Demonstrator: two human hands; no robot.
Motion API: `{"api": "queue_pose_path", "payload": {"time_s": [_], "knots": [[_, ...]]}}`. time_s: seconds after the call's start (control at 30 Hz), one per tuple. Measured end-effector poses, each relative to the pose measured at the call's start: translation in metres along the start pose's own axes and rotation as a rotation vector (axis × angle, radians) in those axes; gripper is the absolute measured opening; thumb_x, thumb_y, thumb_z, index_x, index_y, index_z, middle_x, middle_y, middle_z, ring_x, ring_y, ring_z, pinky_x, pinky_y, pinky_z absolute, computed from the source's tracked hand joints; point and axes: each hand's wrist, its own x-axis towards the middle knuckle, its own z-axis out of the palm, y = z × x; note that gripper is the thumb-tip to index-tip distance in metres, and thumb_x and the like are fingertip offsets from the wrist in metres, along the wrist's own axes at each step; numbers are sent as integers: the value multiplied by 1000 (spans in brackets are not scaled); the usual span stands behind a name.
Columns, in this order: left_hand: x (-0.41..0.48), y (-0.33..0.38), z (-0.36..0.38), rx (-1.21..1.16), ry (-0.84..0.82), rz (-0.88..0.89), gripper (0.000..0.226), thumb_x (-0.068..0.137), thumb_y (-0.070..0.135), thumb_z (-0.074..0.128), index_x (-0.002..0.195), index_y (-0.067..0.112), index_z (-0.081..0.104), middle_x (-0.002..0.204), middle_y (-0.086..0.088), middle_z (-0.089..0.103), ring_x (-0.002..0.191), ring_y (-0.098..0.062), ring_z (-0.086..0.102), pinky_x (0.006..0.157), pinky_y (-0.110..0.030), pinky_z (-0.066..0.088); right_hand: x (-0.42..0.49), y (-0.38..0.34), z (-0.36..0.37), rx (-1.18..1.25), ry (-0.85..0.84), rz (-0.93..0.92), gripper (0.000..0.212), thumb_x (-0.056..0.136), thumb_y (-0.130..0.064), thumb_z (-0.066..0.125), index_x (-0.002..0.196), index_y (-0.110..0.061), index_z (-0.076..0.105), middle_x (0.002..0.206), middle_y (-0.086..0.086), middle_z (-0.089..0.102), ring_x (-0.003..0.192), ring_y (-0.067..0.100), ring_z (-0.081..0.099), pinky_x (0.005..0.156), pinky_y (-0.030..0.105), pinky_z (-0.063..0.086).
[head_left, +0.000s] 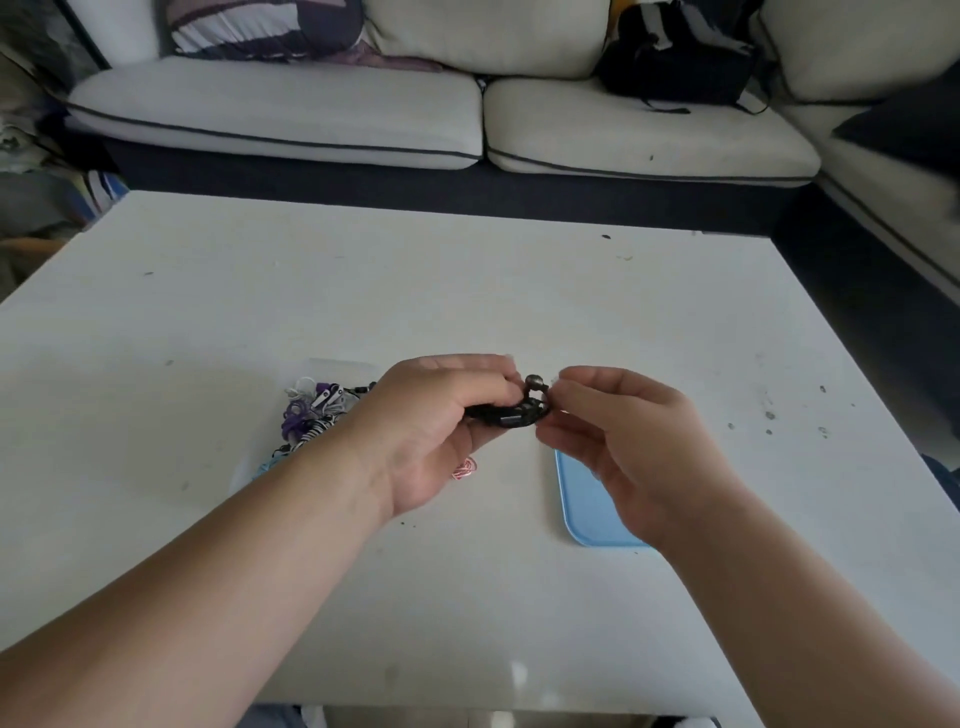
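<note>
Holding a small bundle of black earphones (511, 415) just above the white tabletop (415, 291), the two hands meet near the middle of the view. The bundle is a thin, glossy cord wound into a tight, flattened coil. One rounded earbud (535, 383) with a dull metallic sheen pokes up from its right end.

The left hand (436, 431) grips the coil from the left, its fingers (467, 366) curled over the top and the thumb tucked beneath, so most of the cord is hidden in the fist. The right hand (623, 447) comes in from the other side. Its forefinger and thumb are bent in a pinch on the coil's right end beside the earbud, and its other fingers (613, 387) are loosely curved behind.

The tabletop is smooth and matte, speckled with small dark marks. Behind the left wrist stands a clear plastic box (337, 366) holding a tangle of cords (311, 410) in purple, white and black. A little pink coil (464, 469) lies under the left palm. A flat pale-blue tray (582, 499) with rounded corners lies partly beneath the right hand. Beyond the tabletop runs a sofa (291, 109) with soft cream cushions edged in dark piping, and a black bag (675, 62) slumps on its seat.
</note>
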Motion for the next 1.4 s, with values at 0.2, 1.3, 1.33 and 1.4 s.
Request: {"api": "queue_pose_path", "payload": {"time_s": [0.2,1.3,1.33,1.4], "knots": [[-2,-1,-4,103,34,121,14,85,0,79,98,4,80,106,-10,80,92,-19,77,89,-29,61,3,0,13,-52,-64,-61,12,88,2,74,100,5,73,95,22,76,89,35,76,73,29,61],[19,-4,7,310,-73,250,15,98,16,66,104,12,80,108,0,80,101,-15,76,89,-28,59,32,-4,-19,34,-387,-82,17,87,-5,67,99,5,74,95,22,70,90,32,68,87,38,61],[18,-4,7,314,-76,253,15,98,16,66,104,12,80,109,1,80,102,-15,76,90,-29,59,33,-4,-19,30,-393,-85,16,89,-4,66,99,6,73,95,22,70,90,32,68,85,37,61],[18,-4,7,337,-77,268,15,99,16,66,103,13,80,110,2,80,103,-14,76,91,-30,59,33,-4,-18,23,-397,-95,15,87,-4,67,97,6,73,93,22,70,89,32,68,84,37,60]]}}
